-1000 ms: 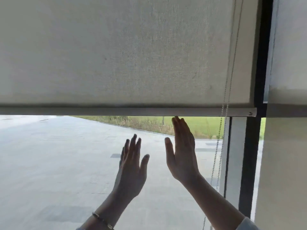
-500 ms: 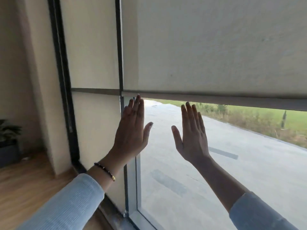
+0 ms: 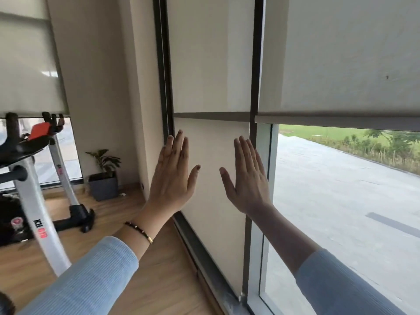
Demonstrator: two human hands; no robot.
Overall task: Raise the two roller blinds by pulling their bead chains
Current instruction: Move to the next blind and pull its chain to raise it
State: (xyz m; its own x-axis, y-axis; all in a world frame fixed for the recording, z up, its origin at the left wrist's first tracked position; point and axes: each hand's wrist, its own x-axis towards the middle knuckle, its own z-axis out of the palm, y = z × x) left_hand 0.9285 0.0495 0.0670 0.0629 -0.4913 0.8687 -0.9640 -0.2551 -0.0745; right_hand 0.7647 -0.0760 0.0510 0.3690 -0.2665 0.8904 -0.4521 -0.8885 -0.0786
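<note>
A wide beige roller blind [image 3: 341, 64] hangs partly raised over the right window, its bottom bar [image 3: 341, 122] above a strip of open glass. To its left is a narrow cream panel [image 3: 211, 64] with a grey cross bar. A second roller blind [image 3: 27, 64] covers most of the far-left window. My left hand [image 3: 172, 178] and my right hand [image 3: 250, 178] are held up flat in front of the narrow panel, palms forward, fingers apart, holding nothing. No bead chain shows in this view.
A white and black exercise bike [image 3: 34, 178] stands on the wooden floor [image 3: 159, 280] at left. A potted plant [image 3: 103, 176] sits in the corner. Dark window posts [image 3: 255, 64] flank the narrow panel.
The view has swung from the blind's right end, where the bead chain hung, to its left end and the room corner. Both hands stayed raised and open.
</note>
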